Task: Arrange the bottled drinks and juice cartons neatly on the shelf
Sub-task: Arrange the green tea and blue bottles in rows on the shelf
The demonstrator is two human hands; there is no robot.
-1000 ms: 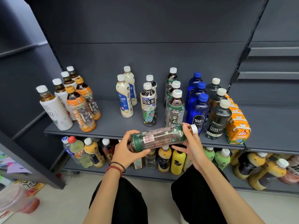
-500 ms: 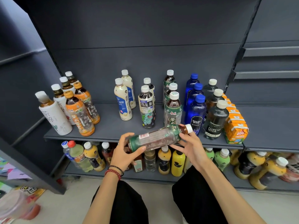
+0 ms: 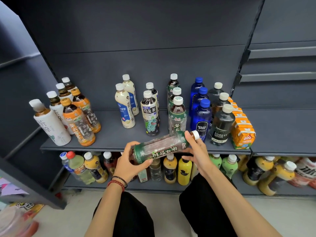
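Note:
A green-labelled tea bottle [image 3: 162, 147] lies almost level in front of the shelf edge, white cap to the right. My left hand [image 3: 129, 161] grips its base end. My right hand [image 3: 196, 149] holds its neck end with fingers curled round it. Behind it on the grey shelf [image 3: 109, 135] stand rows of upright bottles: three matching green tea bottles [image 3: 177, 115], blue soda bottles [image 3: 201, 117], dark soda bottles [image 3: 221, 124], an oolong tea bottle [image 3: 150, 117] and milky white bottles [image 3: 124, 110]. Orange juice cartons [image 3: 242, 129] line the right end.
White and orange-labelled tea bottles [image 3: 75, 117] stand at the shelf's left end. The lower shelf holds several mixed bottles [image 3: 171, 168], some toppled at the right [image 3: 277, 175]. A dark shelf upright [image 3: 25, 183] juts out at the left. My knees in black trousers are below.
The bottle has been turned in my hands, its label now facing up, and tilted slightly more cap-up. The view has shifted a little closer.

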